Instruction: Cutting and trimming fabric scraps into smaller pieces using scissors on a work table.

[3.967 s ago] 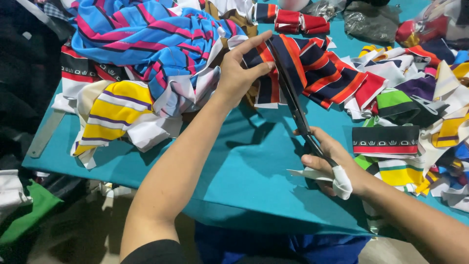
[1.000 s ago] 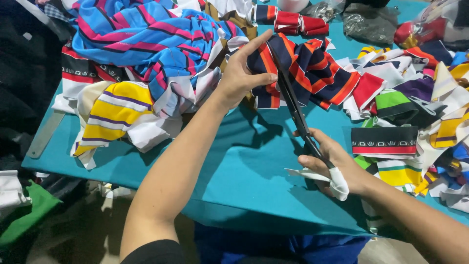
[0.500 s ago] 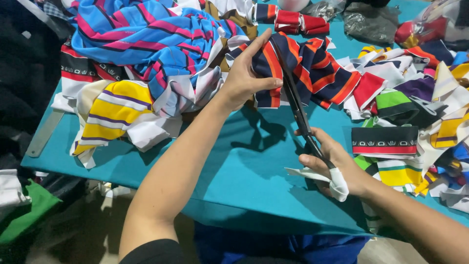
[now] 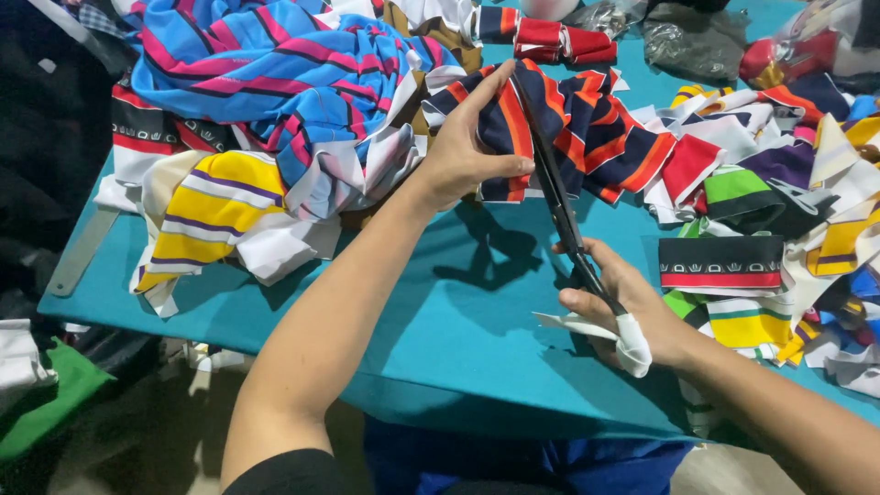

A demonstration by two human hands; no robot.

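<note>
My left hand [image 4: 467,147] pinches the near edge of a navy, red and orange striped fabric piece [image 4: 587,128] and lifts it off the teal table [image 4: 458,321]. My right hand [image 4: 623,307] grips long black scissors [image 4: 559,197] whose blades run up into the fabric beside my left thumb. White cloth is wrapped around the scissor handle at my right fingers.
A heap of blue, pink and yellow striped fabric [image 4: 266,82] lies at the left. Many coloured striped scraps [image 4: 779,220] cover the right side. A metal ruler [image 4: 78,252] rests on the table's left edge. Red rolled pieces [image 4: 559,37] sit at the back.
My left hand has raised and pulled the striped piece a little nearer and to the left, while the scissors have pushed deeper into the fabric.
</note>
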